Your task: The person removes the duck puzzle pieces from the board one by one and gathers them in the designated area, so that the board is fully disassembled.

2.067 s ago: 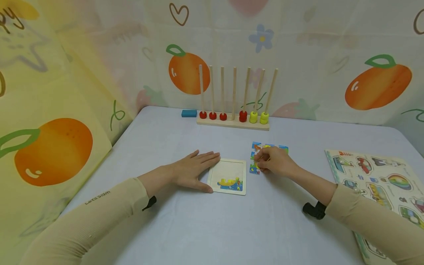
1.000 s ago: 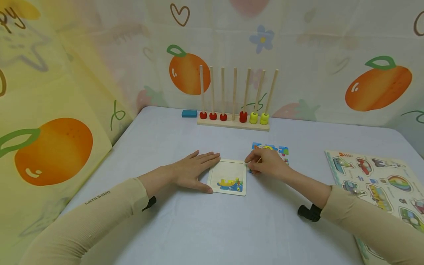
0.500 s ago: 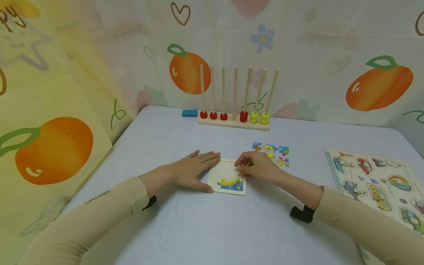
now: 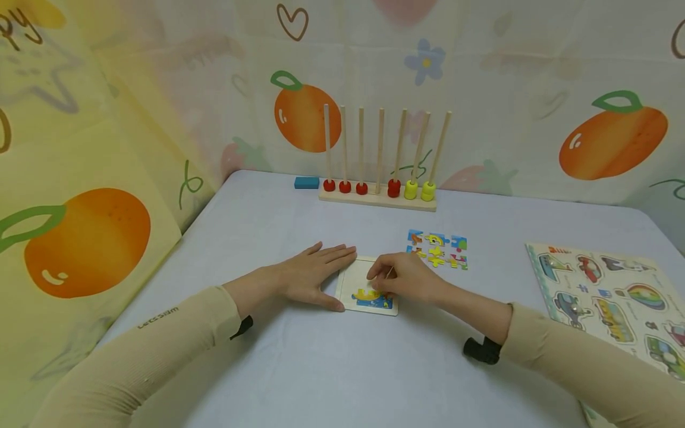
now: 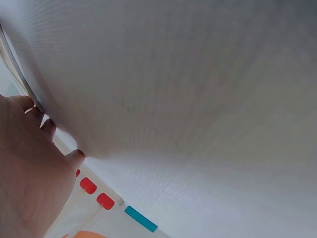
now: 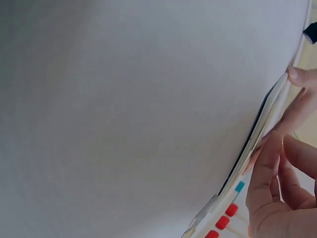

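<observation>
In the head view my left hand lies with straight fingers on the left edge of a small square wooden puzzle tray. A few joined jigsaw pieces, blue and yellow, fill the tray's lower right part. Over that part, my right hand has thumb and fingers pinched together on a puzzle piece, mostly hidden by the fingers. The right wrist view shows the right hand's fingertips meeting just above the tray, seen edge-on. Several loose puzzle pieces lie beyond the right hand.
A wooden peg counting stand with red and yellow beads stands at the back, beside a blue block. A large picture puzzle board lies at the right, partly under the right forearm. White cloth covers the table.
My right hand has moved left and toward me, from the loose pieces to over the tray, and one lower-left piece is gone from that group. The left hand has stayed put.
</observation>
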The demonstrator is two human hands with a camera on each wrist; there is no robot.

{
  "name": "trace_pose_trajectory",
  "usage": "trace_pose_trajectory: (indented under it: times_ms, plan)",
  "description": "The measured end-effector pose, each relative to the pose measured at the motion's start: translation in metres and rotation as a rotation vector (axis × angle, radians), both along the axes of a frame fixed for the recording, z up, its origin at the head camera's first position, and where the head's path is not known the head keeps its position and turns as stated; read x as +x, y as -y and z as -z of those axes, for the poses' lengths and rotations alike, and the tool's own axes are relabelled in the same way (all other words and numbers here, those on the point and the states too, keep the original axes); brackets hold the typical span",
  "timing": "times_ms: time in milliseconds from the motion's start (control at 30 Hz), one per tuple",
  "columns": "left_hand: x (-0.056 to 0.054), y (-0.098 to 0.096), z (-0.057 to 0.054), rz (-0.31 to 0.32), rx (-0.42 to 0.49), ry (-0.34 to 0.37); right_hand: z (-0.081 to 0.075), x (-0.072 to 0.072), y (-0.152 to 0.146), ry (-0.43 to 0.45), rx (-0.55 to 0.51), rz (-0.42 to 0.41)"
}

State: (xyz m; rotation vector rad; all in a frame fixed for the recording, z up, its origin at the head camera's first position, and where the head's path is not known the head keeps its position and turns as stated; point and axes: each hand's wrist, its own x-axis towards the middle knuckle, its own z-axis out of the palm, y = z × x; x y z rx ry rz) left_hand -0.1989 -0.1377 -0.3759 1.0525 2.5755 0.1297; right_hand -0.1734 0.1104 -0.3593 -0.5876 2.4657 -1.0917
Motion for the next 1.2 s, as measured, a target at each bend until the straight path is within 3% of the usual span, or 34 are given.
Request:
trace_pose_trajectory:
  times_ms: [667, 1200]
  plan:
    - [-0.0011, 0.0013, 0.001, 0.018, 0.013, -0.006, 0.0043, 0.0051, 0.0055, -0.102, 0.065, -0.156]
    - [-0.001, 0.0012, 0.0014, 0.015, 0.013, -0.019, 0.0033, 0.0065, 0.0063, -0.129, 0.097, -0.181]
